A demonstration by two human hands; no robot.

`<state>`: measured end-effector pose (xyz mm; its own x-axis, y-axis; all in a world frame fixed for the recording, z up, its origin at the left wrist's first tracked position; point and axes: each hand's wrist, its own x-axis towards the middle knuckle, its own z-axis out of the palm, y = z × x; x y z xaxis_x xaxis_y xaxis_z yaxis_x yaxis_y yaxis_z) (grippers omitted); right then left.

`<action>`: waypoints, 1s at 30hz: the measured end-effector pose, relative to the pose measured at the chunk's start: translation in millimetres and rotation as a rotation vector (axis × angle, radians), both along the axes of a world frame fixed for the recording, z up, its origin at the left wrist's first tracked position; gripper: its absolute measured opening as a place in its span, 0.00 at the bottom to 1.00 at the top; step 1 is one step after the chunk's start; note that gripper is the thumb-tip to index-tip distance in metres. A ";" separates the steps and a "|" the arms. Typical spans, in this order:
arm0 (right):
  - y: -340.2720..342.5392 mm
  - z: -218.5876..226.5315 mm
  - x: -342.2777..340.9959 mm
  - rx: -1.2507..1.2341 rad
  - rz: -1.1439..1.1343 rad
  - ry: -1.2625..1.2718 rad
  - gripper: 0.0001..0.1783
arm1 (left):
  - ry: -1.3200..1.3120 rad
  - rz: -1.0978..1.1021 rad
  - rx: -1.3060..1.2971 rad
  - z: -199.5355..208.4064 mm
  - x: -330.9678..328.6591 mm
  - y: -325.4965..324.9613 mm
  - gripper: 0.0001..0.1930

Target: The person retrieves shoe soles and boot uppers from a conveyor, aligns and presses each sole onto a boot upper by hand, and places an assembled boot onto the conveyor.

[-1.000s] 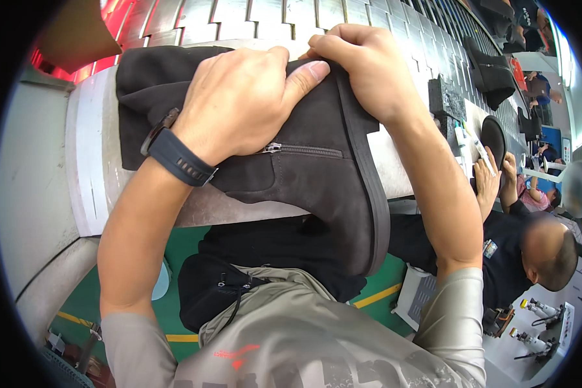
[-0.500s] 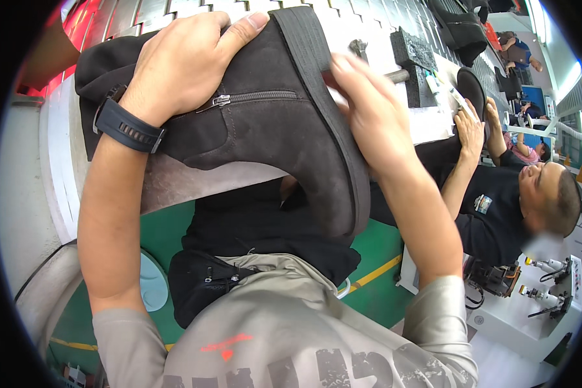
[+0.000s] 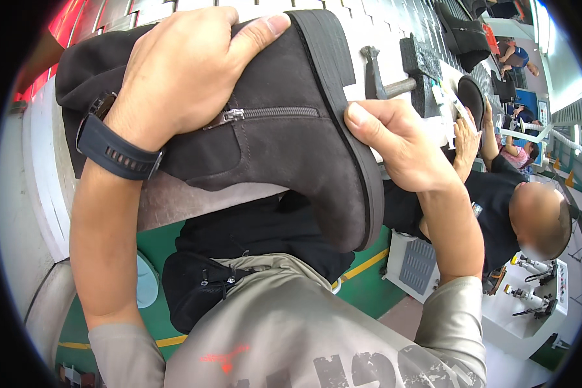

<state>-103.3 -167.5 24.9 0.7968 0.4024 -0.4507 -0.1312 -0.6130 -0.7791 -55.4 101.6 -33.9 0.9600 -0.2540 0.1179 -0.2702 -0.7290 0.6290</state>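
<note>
Boot: a dark grey suede ankle boot with a side zipper and a black sole. It is held up in front of the person's chest, above the lap, lying on its side with the sole facing the person's right and the shaft toward the left. The zipper appears closed along its visible length.

Left hand: closed over the upper side of the boot near the heel, fingers wrapped across the suede and the thumb reaching to the sole edge. It carries the weight of the boot. A dark wristband sits on this wrist.

Right hand: loosely curled, thumb tip pressed against the sole edge at mid-length; the other fingers are folded and grip nothing that can be seen.

Step in hand, as judged: hand inspection of the sole-to-upper joint, with the left hand supporting and the right thumb probing the edge. The next move would call for keeping a firm left-hand grip while turning the boot so an unchecked stretch of the sole edge faces the thumb.

Surroundings: a slatted conveyor runs beyond the boot, carrying a metal stand and further dark boots. A co-worker in a black shirt sits to the right.
</note>
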 end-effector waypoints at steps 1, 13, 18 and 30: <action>-1.7 -2.0 0.2 0.015 -0.016 0.024 0.27 | 0.001 0.004 -0.006 -3.4 -0.2 0.7 0.29; 5.1 9.6 22.7 -0.196 0.186 -0.093 0.29 | -0.091 -0.006 0.039 -3.6 1.1 -7.2 0.30; 2.4 -16.4 -8.6 -0.082 -0.039 -0.103 0.28 | -0.077 -0.016 -0.032 -15.7 6.6 1.6 0.30; -9.6 -45.6 -105.1 0.474 -0.384 -0.117 0.32 | -0.231 0.087 -0.127 20.0 -34.3 -21.2 0.25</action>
<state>-208.4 -177.1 -20.7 0.9578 0.2121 -0.1941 -0.1709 -0.1226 -0.9776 -89.7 80.3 -13.9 0.9213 -0.1413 0.3622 -0.3573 -0.6751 0.6454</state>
